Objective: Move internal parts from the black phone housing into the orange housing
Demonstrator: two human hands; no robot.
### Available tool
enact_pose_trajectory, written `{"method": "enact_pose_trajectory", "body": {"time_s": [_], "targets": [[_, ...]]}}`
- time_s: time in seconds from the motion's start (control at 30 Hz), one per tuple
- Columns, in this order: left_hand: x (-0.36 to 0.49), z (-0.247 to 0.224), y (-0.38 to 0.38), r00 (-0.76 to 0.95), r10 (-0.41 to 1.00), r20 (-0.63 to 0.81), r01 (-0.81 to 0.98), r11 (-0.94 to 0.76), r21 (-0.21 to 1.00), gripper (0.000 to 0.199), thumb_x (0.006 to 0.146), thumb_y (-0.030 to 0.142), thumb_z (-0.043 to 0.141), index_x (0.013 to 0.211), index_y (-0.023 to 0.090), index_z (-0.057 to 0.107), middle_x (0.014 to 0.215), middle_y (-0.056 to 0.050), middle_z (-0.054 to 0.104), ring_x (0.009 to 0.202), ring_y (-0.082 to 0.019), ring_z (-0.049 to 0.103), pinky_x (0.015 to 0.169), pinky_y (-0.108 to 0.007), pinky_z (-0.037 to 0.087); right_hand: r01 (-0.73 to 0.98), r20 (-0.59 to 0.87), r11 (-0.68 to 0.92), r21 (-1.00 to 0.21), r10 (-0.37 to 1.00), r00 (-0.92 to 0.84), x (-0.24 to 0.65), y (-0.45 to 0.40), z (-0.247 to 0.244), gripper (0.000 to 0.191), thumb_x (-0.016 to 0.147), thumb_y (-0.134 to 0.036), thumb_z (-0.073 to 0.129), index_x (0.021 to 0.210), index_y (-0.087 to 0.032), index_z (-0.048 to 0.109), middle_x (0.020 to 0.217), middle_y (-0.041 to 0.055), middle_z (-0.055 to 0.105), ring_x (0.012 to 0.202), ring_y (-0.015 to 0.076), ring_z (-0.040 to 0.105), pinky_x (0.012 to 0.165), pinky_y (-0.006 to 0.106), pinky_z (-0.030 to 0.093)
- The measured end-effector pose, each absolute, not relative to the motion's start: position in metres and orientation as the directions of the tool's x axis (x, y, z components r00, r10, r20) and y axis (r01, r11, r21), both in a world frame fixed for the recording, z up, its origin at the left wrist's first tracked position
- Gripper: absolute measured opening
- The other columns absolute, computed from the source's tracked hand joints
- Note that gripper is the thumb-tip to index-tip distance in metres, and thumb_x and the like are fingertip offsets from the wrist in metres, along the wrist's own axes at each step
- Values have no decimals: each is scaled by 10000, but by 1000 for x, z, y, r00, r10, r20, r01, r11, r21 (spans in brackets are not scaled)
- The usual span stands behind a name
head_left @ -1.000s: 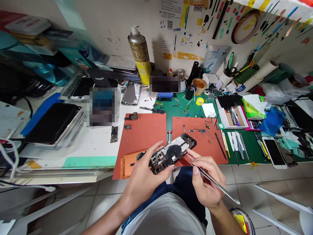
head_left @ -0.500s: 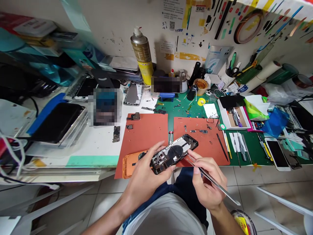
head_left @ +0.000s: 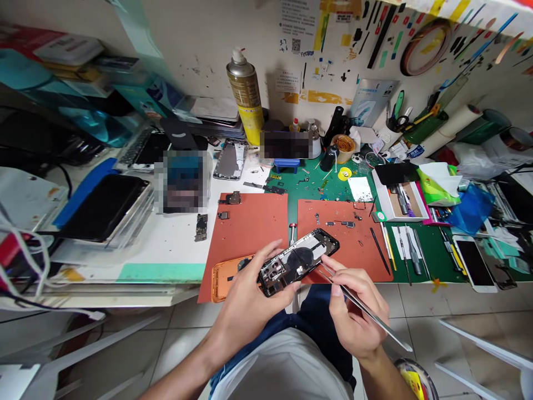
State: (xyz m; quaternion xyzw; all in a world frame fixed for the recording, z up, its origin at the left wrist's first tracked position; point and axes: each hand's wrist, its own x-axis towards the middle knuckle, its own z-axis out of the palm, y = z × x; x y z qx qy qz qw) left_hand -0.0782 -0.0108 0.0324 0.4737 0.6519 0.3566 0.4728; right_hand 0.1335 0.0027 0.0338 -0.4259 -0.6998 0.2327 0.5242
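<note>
An opened smartphone (head_left: 300,257), its inner parts facing up, is tilted above the front edge of the bench. My left hand (head_left: 250,283) is closed round its left end, thumb along the near side and fingers along the far side. In my right hand (head_left: 360,311) a pair of metal tweezers (head_left: 377,318) is pinched, tips pointing at the phone's near edge. Whether the tips touch it I cannot tell. One right fingertip is by the phone's lower right edge. An orange phone back cover (head_left: 222,280) lies behind my left hand, partly hidden by it.
Two reddish-brown mats (head_left: 256,222) bear small phone parts. A red-topped screwdriver (head_left: 292,233) lies between them. To the right are a black stick (head_left: 380,250), more hand tools and a white phone (head_left: 474,264). A yellow spray can (head_left: 247,105) stands at the back.
The whole view has shifted slightly to the right. Both hands keep their hold on the phone and tweezers, with hardly any other visible movement.
</note>
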Motion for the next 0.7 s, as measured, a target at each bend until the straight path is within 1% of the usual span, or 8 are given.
{"method": "enact_pose_trajectory", "body": {"time_s": [0.2,0.37,0.47,0.53,0.6,0.63,0.7], "targets": [[-78,32,-11,-111,955,-276,285,297,911,720,845,445,829,1515,333,591,1495,-84,729,1339,-330,734,1165,-534,582,376,547,539,-754,832,-97,133,4,36,282,951,-11,619,1126,-215,703,1040,63,787,1140,285,837,904,350,703],[-78,34,-11,-112,955,-274,303,296,906,720,844,446,827,1516,349,589,1488,-63,733,1329,-318,741,1144,-506,597,368,543,535,-761,835,-92,132,4,35,281,950,-18,623,1126,-219,710,1010,56,782,1138,295,838,917,373,709],[-77,35,-11,-111,968,-226,349,251,903,694,861,442,826,1508,350,591,1452,-48,755,1293,-308,760,1101,-479,624,349,539,532,-772,838,-86,134,1,33,299,951,-18,628,1149,-222,720,1030,62,786,1158,306,831,927,396,713],[-77,35,-12,-101,985,-142,427,172,888,682,880,412,829,1512,346,581,1419,-45,771,1252,-298,777,1063,-460,644,314,531,523,-792,845,-66,138,-2,32,305,960,-22,629,1164,-227,728,1036,62,784,1169,312,825,953,433,711],[-77,33,-13,-85,996,9,541,38,840,695,901,367,830,1538,337,551,1408,-56,770,1240,-294,777,1059,-460,647,283,487,476,-833,873,-37,144,-4,33,302,981,-40,629,1188,-232,737,1082,76,791,1160,308,822,976,468,706],[-78,31,-13,-63,993,100,601,-42,798,704,920,346,821,1559,328,526,1419,-70,759,1257,-298,766,1076,-471,639,282,455,442,-851,890,-23,148,-5,34,300,993,-55,635,1207,-235,743,1115,85,797,1145,300,822,970,468,707],[-80,28,-14,9,966,257,699,-190,689,714,972,315,784,1610,301,463,1457,-115,727,1310,-316,730,1115,-507,616,315,398,384,-868,917,-23,155,-4,39,287,1012,-93,661,1232,-248,762,1151,94,808,1091,273,820,919,429,714]]}}
